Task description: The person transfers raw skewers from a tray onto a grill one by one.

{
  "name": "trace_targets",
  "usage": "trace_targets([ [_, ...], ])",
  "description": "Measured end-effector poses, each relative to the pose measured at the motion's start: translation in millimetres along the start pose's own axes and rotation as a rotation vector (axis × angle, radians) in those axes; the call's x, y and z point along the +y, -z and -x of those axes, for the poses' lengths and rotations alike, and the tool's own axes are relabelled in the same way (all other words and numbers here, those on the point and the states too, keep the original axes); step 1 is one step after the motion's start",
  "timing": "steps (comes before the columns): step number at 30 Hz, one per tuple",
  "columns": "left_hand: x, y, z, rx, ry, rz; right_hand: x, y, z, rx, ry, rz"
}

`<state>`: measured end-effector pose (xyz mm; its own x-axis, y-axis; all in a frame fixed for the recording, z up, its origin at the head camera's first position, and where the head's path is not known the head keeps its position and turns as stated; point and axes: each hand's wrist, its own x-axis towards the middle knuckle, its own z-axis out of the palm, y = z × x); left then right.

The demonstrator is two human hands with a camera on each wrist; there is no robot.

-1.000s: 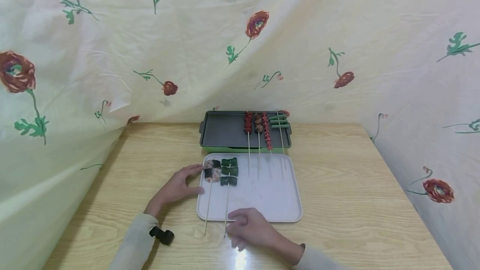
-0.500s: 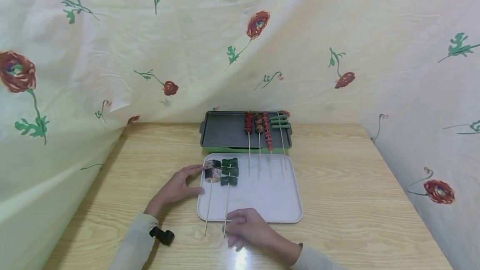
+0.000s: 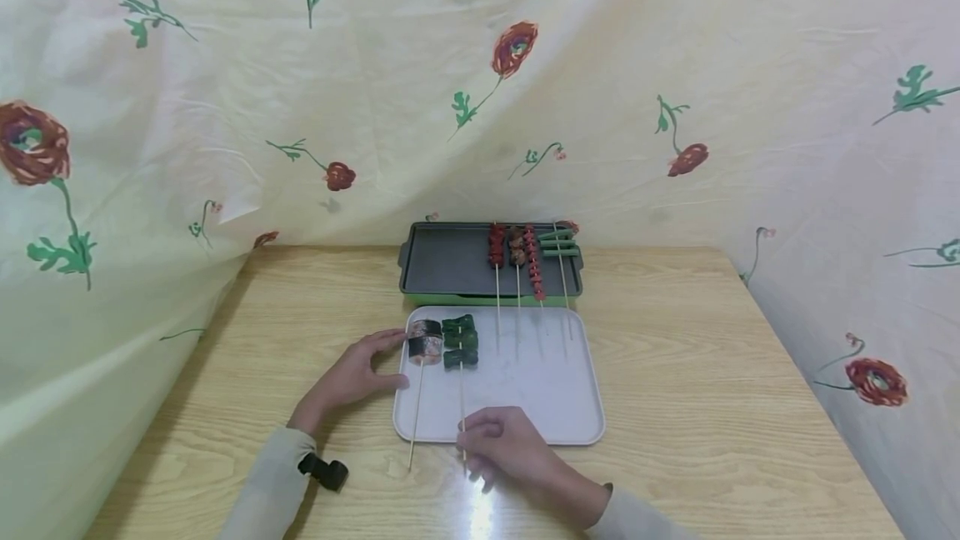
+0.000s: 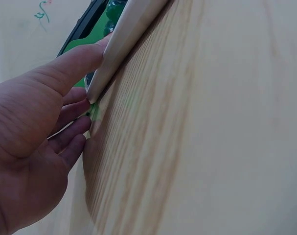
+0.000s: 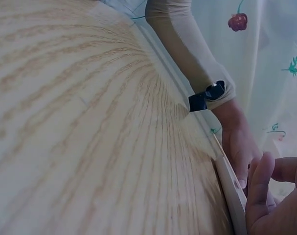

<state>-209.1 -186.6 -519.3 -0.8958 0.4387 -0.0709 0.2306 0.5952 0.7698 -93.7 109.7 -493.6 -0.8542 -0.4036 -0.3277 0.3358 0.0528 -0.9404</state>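
On the white tray (image 3: 525, 390) lie two skewers, side by side at its left. One carries dark-banded, pinkish rolls (image 3: 425, 348); the other has several dark green folded pieces (image 3: 461, 340). My right hand (image 3: 510, 444) pinches the stick of the green skewer between thumb and fingers, by the tray's near edge. At the tray's left rim rests my left hand (image 3: 367, 369), fingers and thumb extended and touching the rim beside the roll skewer. The left wrist view has the left hand (image 4: 45, 112) against the tray's edge (image 4: 121, 46).
Behind the tray stands a green-based grill (image 3: 442, 265) with a dark plate. Several skewers, including a red meat skewer (image 3: 497, 246), lie on its right half, their sticks reaching over the tray. A floral cloth (image 3: 420, 90) hangs behind the wooden table (image 3: 675, 357).
The green skewer's stick has shifted slightly right with my right hand, and its lower green piece sits nearer the others. My left hand has stayed put.
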Motion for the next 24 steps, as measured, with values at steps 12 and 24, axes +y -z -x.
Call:
trace_targets([
  [12, 0.7, -0.9, 0.1, -0.007, 0.017, 0.005, -2, 5, 6.2, 0.033, 0.02, 0.091],
  [24, 0.4, -0.6, 0.6, 0.002, 0.006, 0.012, -2, 8, 18.2, 0.065, 0.066, 0.188],
])
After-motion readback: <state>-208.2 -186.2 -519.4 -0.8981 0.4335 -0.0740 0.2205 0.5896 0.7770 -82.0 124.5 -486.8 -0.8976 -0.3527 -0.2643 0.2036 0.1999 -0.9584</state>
